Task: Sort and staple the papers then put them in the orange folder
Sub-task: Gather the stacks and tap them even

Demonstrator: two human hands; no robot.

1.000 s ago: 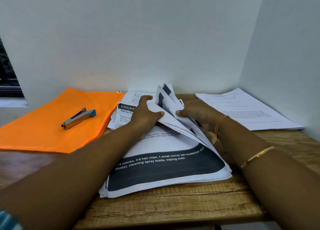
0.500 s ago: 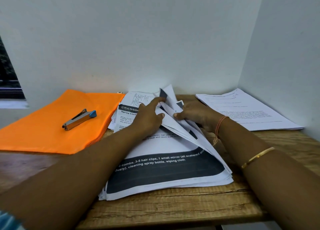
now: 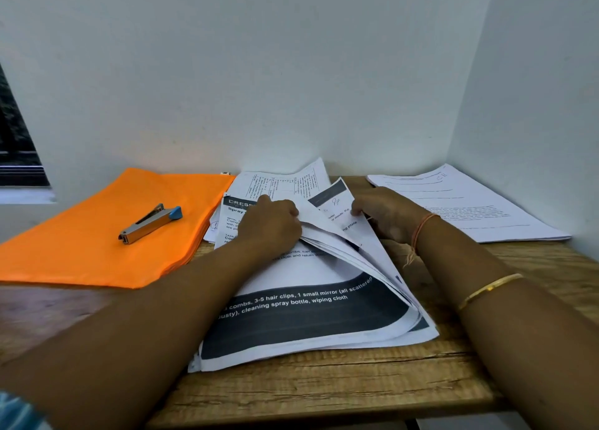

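A thick pile of printed papers [image 3: 311, 313] lies in the middle of the wooden table, its top sheet carrying a dark band with white text. My left hand [image 3: 270, 223] presses on the pile and grips the lifted sheets from the left. My right hand [image 3: 385, 214] pinches the far edges of those raised sheets [image 3: 327, 202], which fan upward between both hands. The orange folder [image 3: 97, 235] lies flat at the left. On it rests a silver stapler [image 3: 150, 223] with a blue end.
A second stack of white printed sheets [image 3: 470, 206] lies at the far right against the wall corner. White walls close the back and right. The wooden table's front edge [image 3: 324, 400] runs near me. A dark window opening shows at far left.
More sheets have been leafed through: a sheet with a table now stands up at the back, and both hands have shifted slightly along the lifted pages. Folder and stapler stay put.
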